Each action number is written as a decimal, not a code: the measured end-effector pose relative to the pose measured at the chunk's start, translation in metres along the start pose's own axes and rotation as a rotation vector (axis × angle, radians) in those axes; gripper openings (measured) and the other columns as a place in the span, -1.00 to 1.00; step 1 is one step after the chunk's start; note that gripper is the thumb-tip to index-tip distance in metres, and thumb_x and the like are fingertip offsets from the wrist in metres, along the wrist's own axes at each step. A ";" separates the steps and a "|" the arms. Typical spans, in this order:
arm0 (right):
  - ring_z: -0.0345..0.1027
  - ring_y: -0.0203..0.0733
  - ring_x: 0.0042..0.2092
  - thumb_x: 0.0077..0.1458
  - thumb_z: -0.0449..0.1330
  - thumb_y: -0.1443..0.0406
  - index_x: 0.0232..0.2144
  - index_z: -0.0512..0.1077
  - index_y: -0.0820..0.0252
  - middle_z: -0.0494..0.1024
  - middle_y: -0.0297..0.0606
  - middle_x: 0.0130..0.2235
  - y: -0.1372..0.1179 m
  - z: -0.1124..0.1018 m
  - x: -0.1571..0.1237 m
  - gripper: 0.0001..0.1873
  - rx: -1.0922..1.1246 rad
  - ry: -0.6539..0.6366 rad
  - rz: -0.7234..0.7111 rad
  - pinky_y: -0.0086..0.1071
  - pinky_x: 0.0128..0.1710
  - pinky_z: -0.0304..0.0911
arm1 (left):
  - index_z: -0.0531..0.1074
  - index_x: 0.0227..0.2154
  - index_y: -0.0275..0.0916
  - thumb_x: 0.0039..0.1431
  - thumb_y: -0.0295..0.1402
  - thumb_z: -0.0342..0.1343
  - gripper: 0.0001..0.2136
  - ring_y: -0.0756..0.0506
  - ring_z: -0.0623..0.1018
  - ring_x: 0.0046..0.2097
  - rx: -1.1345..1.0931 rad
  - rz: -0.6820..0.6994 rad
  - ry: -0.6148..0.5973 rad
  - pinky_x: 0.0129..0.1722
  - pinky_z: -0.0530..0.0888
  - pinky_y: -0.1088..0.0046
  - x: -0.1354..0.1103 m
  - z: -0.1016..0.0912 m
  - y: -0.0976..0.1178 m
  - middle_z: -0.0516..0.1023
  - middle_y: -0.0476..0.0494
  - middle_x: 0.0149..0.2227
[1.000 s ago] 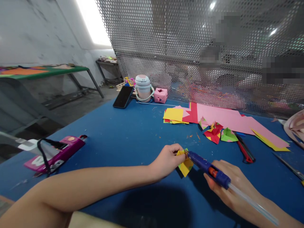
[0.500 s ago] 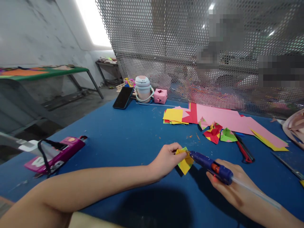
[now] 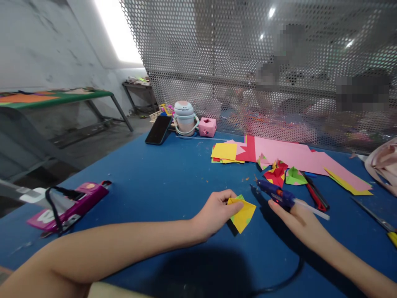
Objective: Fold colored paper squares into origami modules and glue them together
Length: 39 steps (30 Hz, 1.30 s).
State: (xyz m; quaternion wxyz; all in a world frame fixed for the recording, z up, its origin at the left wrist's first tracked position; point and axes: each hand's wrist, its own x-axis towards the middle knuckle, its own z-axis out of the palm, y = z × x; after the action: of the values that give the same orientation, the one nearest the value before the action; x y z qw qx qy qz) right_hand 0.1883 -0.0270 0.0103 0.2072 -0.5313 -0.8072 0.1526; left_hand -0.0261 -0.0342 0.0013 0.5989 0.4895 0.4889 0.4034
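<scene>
Between the thumb and fingers of my left hand (image 3: 215,213) is a folded yellow and green paper piece (image 3: 244,217), held just over the blue table. My right hand (image 3: 302,219) grips a dark blue glue gun (image 3: 276,192) with a clear glue stick poking out of its back. The gun's nozzle points left and stands apart from the paper. A small red light glows near my right fingers, and the trigger is hidden. Beyond the gun lie a red and yellow folded paper piece (image 3: 276,175) and a green and pink one (image 3: 294,176).
Stacked yellow paper squares (image 3: 223,151) and pink sheets (image 3: 283,153) lie at the back. Scissors (image 3: 380,219) rest at the right edge. A magenta power strip (image 3: 70,205) lies left. A phone (image 3: 159,130), bottle (image 3: 185,120) and pink paper cube (image 3: 207,127) stand before a perforated metal screen (image 3: 229,62).
My right hand has drawn the glue gun away from the paper, up and to the right. My left hand still holds the paper, now more of its yellow face showing.
</scene>
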 end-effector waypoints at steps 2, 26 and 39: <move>0.44 -0.08 -0.21 0.18 -0.04 0.14 -0.20 0.43 0.17 0.56 -0.22 -0.24 0.009 0.003 0.003 -0.67 -0.083 0.030 -0.037 -0.30 -0.26 0.33 | 0.29 -0.64 -0.29 -0.13 -0.30 0.16 -0.80 0.05 0.29 -0.50 -0.010 -0.012 -0.020 -0.49 0.20 0.56 -0.002 0.000 0.001 0.32 0.07 -0.58; 0.15 -0.39 -0.52 0.01 0.06 0.37 -0.53 0.26 0.20 0.27 -0.46 -0.58 -0.046 0.021 -0.013 -0.90 0.512 -0.122 0.111 -0.52 -0.56 0.09 | 0.38 -0.51 -0.29 -0.06 -0.33 0.10 -0.88 0.02 0.33 -0.43 0.088 0.021 -0.125 -0.41 0.28 0.54 -0.018 0.008 -0.003 0.36 0.01 -0.51; 0.16 -0.35 -0.44 0.04 0.01 0.42 -0.36 0.30 0.15 0.26 -0.44 -0.47 -0.042 0.028 -0.016 -0.88 0.641 -0.125 0.062 -0.49 -0.46 0.14 | 0.34 -0.54 -0.29 -0.04 -0.34 0.07 -0.89 0.05 0.27 -0.49 -0.007 -0.025 -0.133 -0.48 0.20 0.56 -0.014 0.004 -0.007 0.30 0.06 -0.56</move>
State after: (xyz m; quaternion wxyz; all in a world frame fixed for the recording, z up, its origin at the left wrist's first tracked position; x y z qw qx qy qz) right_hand 0.1465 -0.0590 0.0033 0.3090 -0.4530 -0.7126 0.4375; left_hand -0.0246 -0.0496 -0.0026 0.6368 0.5068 0.4527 0.3643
